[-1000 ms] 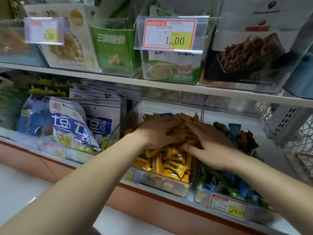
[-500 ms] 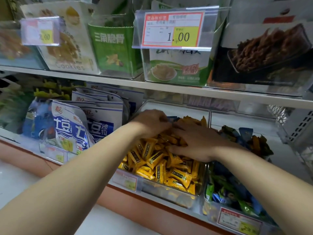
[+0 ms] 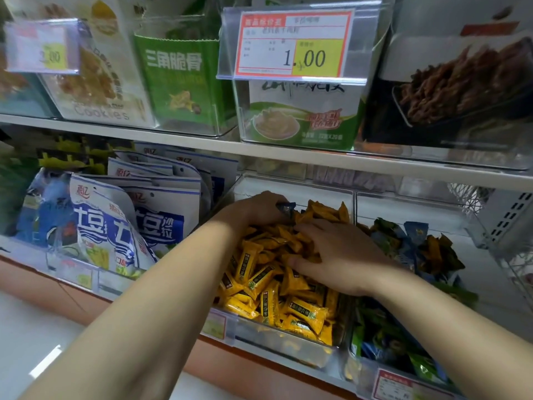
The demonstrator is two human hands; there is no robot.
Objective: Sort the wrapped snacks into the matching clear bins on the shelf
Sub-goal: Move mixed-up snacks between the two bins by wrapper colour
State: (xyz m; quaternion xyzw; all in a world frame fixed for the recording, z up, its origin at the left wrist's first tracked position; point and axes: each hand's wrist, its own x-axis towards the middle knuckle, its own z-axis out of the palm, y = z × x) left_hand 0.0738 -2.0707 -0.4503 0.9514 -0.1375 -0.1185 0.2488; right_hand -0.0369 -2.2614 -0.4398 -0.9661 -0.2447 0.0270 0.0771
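both hands are reaching into the middle clear bin [image 3: 317, 194] on the lower shelf [image 3: 288, 368], which is brimming with yellow wrapped snacks [image 3: 277, 287]. the left hand [image 3: 256, 212] is digging in at the eleven o'clock corner of the pile, knuckles up and fingers curling down out of sight among the wrappers; a dark blue wrapped snack [image 3: 286, 207] is sticking up right at its fingertips, touching them, but whether the fingers are actually pinching it cannot be told because the back of the hand is hiding them. the right hand [image 3: 337, 255] is lying palm down at about three o'clock on the pile, fingers fairly straight and spread, pressing on the yellow wrappers and gripping nothing. just beside this bin, at its three o'clock side, a second clear bin [image 3: 403, 206] is holding mixed blue, green and orange snacks [image 3: 415, 246]. at the nine o'clock side, white and blue pouches [image 3: 121, 226] are leaning in a row. above, at twelve o'clock, a red and yellow price tag [image 3: 291, 43] reading 1.00 is hanging on the front of an upper bin.
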